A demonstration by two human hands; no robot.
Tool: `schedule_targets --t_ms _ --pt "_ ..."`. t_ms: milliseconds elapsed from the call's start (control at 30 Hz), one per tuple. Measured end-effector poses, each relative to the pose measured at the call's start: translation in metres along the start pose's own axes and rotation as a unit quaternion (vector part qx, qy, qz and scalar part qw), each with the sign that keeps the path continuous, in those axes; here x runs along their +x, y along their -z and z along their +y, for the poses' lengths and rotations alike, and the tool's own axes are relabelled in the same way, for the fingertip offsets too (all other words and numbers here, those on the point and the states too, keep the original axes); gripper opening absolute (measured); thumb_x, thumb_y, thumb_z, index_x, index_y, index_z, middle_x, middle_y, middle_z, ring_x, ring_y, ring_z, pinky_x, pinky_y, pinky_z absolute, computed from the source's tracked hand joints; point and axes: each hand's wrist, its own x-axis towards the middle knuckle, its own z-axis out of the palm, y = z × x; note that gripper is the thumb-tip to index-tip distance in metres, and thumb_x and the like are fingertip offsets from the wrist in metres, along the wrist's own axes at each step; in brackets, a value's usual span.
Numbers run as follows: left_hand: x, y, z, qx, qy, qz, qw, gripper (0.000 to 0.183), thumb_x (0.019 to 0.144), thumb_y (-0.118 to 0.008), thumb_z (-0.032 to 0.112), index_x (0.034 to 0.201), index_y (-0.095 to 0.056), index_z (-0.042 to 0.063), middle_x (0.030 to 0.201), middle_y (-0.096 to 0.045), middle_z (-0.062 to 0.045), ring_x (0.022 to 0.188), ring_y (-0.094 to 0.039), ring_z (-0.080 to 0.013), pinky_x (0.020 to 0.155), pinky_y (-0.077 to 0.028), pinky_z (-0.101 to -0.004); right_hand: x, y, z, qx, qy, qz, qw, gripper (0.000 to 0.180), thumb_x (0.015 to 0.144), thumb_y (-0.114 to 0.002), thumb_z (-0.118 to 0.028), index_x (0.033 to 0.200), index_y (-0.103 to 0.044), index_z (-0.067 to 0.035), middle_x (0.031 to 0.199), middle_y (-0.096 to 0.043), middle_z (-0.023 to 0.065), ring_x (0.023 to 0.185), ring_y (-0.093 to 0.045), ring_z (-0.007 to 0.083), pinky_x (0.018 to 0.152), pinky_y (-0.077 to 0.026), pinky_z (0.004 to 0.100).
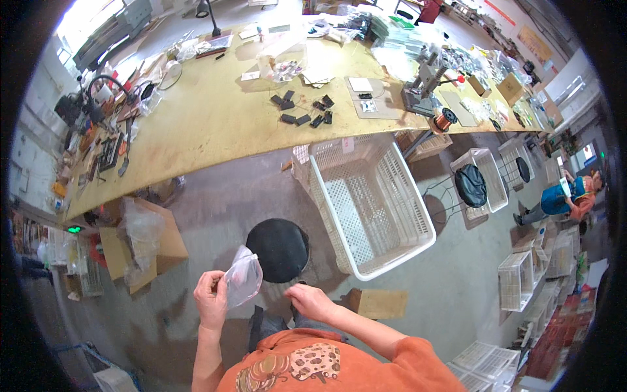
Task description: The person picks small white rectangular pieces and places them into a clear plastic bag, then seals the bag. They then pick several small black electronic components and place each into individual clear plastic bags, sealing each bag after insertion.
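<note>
My left hand (212, 294) pinches the edge of a clear plastic bag (243, 279), which hangs open to the right of the fingers. A reddish patch shows through the bag; what it is cannot be told. My right hand (306, 299) is a little to the right of the bag, apart from it, with its fingers curled together. Whether something small is between those fingertips cannot be seen. Just beyond both hands stands a stool with a round black seat (277, 250). Farther off, several small black parts (302, 119) lie on the yellowish worktable (196, 122).
A large white plastic crate (362, 272) stands right of the stool, a cardboard box (171, 237) with plastic film at the left. Another cardboard box (382, 303) lies near my right forearm. A bench press (421, 88) and a copper wire spool (444, 119) stand on the table. A person (563, 198) is far right.
</note>
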Motion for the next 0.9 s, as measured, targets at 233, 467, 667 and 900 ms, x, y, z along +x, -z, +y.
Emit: schedule_targets --t_ms 233,467,667,900 --pt "0.071 -0.039 0.032 -0.006 -0.142 -0.061 0.988 0.005 0.09 -0.068 -0.002 0.094 -0.067 0.001 0.081 -0.066 -0.008 0.065 -0.061 -0.0125 0.058 -0.049 -0.0298 0.115 0.032 -0.058 -0.052 0.185 0.118 0.974 0.024 0.083 -0.063 0.001 0.107 -0.064 -0.001 0.106 -0.066 0.0142 0.095 -0.07 0.0325 0.078 -0.06 0.0403" --pt "0.176 -0.032 0.004 -0.087 -0.148 -0.17 0.97 0.008 0.09 -0.069 -0.002 0.098 -0.069 0.0 0.08 -0.068 -0.009 0.066 -0.064 -0.0131 0.061 -0.052 -0.027 0.193 0.008 -0.062 -0.146 -0.124 -0.071 0.979 0.03 0.086 -0.069 -0.011 0.111 -0.057 0.0 0.11 -0.062 0.0199 0.097 -0.07 0.0384 0.079 -0.058 0.0482" --pt "0.338 0.005 -0.019 -0.098 -0.334 -0.177 0.921 0.019 0.078 -0.075 -0.002 0.095 -0.07 0.004 0.075 -0.064 -0.007 0.063 -0.064 -0.021 0.058 -0.053 -0.0311 0.341 0.006 -0.064 -0.164 -0.124 0.038 0.978 0.029 0.083 -0.067 -0.006 0.112 -0.065 0.001 0.106 -0.069 0.0205 0.099 -0.07 0.0382 0.08 -0.058 0.0468" --pt "0.465 0.022 -0.065 -0.117 -0.369 -0.181 0.904 0.029 0.077 -0.079 0.003 0.104 -0.071 0.008 0.083 -0.065 -0.007 0.07 -0.064 -0.0241 0.062 -0.052 -0.0336 0.509 -0.015 -0.003 0.079 -0.014 0.184 0.98 0.049 0.09 -0.07 -0.008 0.137 -0.059 -0.001 0.141 -0.058 0.0162 0.126 -0.06 0.028 0.103 -0.051 0.039"
